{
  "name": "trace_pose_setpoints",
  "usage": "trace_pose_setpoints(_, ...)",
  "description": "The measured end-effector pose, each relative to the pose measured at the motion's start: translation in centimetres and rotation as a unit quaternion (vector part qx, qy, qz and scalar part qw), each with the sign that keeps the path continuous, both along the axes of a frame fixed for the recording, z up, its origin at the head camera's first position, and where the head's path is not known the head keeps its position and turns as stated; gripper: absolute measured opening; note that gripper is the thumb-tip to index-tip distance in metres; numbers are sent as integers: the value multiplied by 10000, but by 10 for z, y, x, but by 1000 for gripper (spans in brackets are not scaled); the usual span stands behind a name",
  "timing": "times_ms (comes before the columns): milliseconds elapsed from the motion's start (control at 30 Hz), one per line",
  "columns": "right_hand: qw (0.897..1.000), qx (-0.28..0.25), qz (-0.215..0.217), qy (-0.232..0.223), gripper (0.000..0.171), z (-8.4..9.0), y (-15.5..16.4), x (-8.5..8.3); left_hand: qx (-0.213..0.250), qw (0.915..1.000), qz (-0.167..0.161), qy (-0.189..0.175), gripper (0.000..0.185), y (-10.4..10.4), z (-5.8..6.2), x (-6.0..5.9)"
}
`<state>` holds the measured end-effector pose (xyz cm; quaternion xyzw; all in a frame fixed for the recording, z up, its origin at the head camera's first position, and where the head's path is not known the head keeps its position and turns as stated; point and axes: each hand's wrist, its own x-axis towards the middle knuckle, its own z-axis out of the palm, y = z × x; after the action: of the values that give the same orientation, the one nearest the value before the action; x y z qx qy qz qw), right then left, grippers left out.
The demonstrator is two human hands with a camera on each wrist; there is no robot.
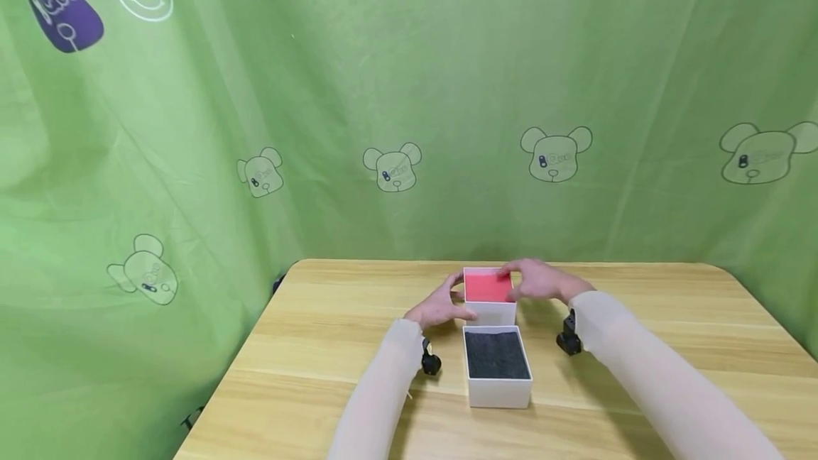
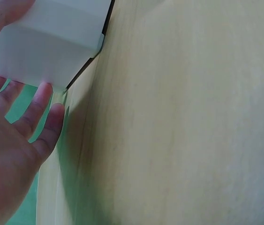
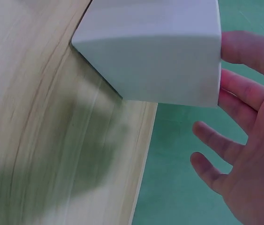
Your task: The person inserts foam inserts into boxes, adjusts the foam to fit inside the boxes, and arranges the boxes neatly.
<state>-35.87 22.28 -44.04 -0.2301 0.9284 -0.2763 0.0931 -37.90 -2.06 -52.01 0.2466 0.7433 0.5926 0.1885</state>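
Both arms wear long, close-fitting sleeves of a pale cream, slightly sheer fabric, the left sleeve (image 1: 377, 396) and the right sleeve (image 1: 658, 382) each ending at the wrist with the left hand (image 1: 439, 306) and the right hand (image 1: 544, 280) bare. Under each wrist sits a small black device: the left wrist camera (image 1: 430, 362) is a rounded dark knob just past the cuff, and the right wrist camera (image 1: 568, 338) is a blocky black mount of much the same size. No rings, watch or gloves show in the close wrist views, where the fingers (image 2: 38, 110) appear with short, plain nails.
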Motion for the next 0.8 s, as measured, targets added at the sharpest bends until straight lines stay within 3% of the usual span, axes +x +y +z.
trace_pose_setpoints(367, 9999, -47, 146, 64, 56, -7, -4, -3, -8, 10000, -4, 1, 97, 4, 0, 0)
trace_pose_setpoints(800, 9991, -412, 10, -22, 62, -14, 2, -3, -91, 9999, 50, -10, 96, 1, -3, -1)
